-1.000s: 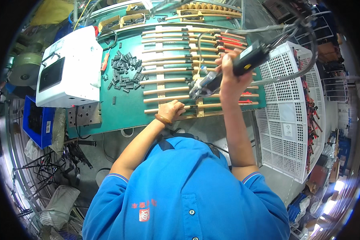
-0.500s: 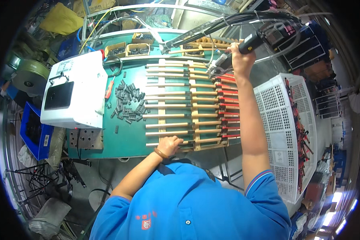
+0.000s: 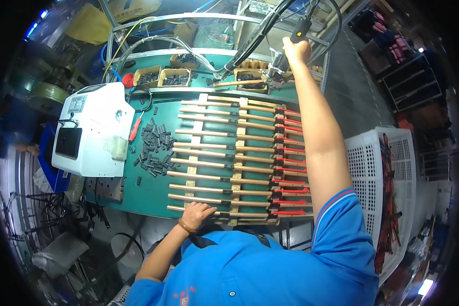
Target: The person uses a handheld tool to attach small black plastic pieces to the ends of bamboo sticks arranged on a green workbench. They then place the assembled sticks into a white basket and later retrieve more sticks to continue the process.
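Observation:
My right hand (image 3: 299, 51) is raised over the far right of the table, wrapped round a black-handled powered screwdriver (image 3: 302, 29) hung with cables. The tool's metal front end points down, beyond the rows of rods. My left hand (image 3: 198, 212) lies at the near edge, its fingers curled over the nearest gold-coloured rod (image 3: 176, 208). Several such rods lie side by side across wooden slats (image 3: 190, 182). Black fittings (image 3: 230, 179) sit along them, and red and black pieces (image 3: 290, 202) are at their right ends. A heap of small black parts (image 3: 155, 148) is left of the rods.
A white machine (image 3: 94, 127) stands on the left, with a red-handled tool (image 3: 134, 129) beside it. Small boxes of black parts (image 3: 174, 78) line the back. A white plastic crate (image 3: 364, 176) holding red and black pieces stands right. Another person's hand (image 3: 33, 149) shows at far left.
My right hand and the powered screwdriver have moved away from the rods, farther back and slightly left. My left hand stays on the nearest rod. The whole view has shifted.

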The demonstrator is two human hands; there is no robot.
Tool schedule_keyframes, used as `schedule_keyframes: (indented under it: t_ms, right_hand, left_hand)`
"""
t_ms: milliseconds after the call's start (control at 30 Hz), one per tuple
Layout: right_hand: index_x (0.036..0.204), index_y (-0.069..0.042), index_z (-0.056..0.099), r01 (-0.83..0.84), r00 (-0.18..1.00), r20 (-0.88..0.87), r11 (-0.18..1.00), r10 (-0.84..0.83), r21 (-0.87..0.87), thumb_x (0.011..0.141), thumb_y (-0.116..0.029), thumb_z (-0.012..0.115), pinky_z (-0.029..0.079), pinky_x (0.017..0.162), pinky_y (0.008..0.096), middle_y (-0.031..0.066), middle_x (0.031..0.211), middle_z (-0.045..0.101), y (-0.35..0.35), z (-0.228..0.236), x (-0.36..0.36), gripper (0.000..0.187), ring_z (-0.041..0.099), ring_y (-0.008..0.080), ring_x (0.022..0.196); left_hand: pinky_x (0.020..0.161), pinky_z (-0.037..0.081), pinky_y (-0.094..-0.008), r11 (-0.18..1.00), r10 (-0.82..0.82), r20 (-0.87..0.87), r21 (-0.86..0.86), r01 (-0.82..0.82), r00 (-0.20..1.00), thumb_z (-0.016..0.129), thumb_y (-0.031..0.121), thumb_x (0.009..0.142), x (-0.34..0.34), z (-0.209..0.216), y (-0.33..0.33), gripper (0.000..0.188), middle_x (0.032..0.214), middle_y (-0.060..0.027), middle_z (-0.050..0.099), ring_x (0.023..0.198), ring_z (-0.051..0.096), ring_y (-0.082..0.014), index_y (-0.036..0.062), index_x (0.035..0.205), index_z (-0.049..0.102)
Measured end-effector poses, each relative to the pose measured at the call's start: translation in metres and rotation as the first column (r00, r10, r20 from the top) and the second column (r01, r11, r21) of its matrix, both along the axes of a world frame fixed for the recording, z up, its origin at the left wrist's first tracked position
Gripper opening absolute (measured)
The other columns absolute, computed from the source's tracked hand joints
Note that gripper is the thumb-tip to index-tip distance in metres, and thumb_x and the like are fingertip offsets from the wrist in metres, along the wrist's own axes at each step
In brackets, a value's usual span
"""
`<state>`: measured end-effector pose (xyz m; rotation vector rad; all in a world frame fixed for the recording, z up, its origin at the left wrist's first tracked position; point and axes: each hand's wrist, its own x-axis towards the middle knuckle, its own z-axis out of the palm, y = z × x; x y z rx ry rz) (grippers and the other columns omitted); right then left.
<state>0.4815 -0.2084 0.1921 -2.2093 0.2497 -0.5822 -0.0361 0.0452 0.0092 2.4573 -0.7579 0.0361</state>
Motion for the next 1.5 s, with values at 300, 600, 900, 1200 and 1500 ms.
schedule_keyframes:
  t_ms: [300,600,900,1200,1500]
  right_hand:
    - [0.069,-0.002,0.065,-0.073,0.962,0.260,0.996,0.085,-0.054,0.064,-0.039,0.068,0.052,0.070,0.0415,0.0189,0.071,0.067,-0.007,-0.025,0.095,0.038,0.068,0.0344,0.075]
    - [0.084,-0.004,0.066,-0.364,0.847,0.428,0.931,0.317,0.032,0.065,-0.044,0.079,0.051,0.074,0.0365,0.0139,0.078,0.069,-0.014,-0.024,0.043,0.047,0.068,0.0286,0.078]
    - [0.130,-0.003,0.045,-0.863,0.490,-0.411,0.360,0.769,-0.355,0.067,-0.046,0.077,0.042,0.096,0.0433,0.0193,0.120,0.055,-0.048,-0.123,-0.113,0.083,0.053,0.0344,0.111]
    - [0.133,-0.002,0.044,-0.986,0.160,-0.691,0.149,0.705,-0.076,0.062,-0.048,0.077,0.044,0.093,0.0416,0.0222,0.115,0.060,-0.037,-0.153,-0.083,0.091,0.057,0.0363,0.109]
    - [0.105,-0.002,0.057,-0.983,0.140,-0.857,-0.032,0.496,-0.179,0.070,-0.046,0.073,0.048,0.084,0.0434,0.0211,0.093,0.064,-0.028,-0.142,-0.110,0.058,0.062,0.0330,0.094]
  left_hand:
    - [0.090,0.043,-0.0415,0.805,0.594,-0.055,0.055,-0.591,0.803,0.067,0.006,0.066,-0.027,0.062,-0.077,0.037,0.099,-0.0059,0.062,0.098,0.058,-0.0280,0.0096,0.103,0.064]
    - [0.087,0.051,-0.0323,-0.082,-0.321,-0.943,-0.064,-0.995,0.087,0.058,0.022,0.093,-0.054,0.003,-0.205,0.044,0.121,-0.0160,0.059,0.108,0.060,-0.0215,-0.0036,0.127,0.048]
    - [0.091,0.050,-0.0412,-0.658,-0.522,-0.700,-0.033,-0.752,0.488,0.056,0.025,0.094,-0.008,-0.037,-0.244,0.023,0.120,-0.0102,0.058,0.116,0.054,-0.0254,0.0133,0.113,0.058]
    - [0.070,0.052,-0.0369,-0.702,-0.418,-0.857,0.093,-0.706,0.303,0.062,0.033,0.090,0.028,0.004,-0.246,0.030,0.099,-0.0098,0.061,0.095,0.061,-0.0253,0.0100,0.108,0.055]
    - [0.083,0.054,-0.0405,-0.669,-0.303,-0.906,-0.019,-0.743,0.296,0.068,0.013,0.085,0.050,-0.006,-0.259,0.038,0.099,-0.0066,0.062,0.098,0.060,-0.0196,0.0124,0.121,0.053]
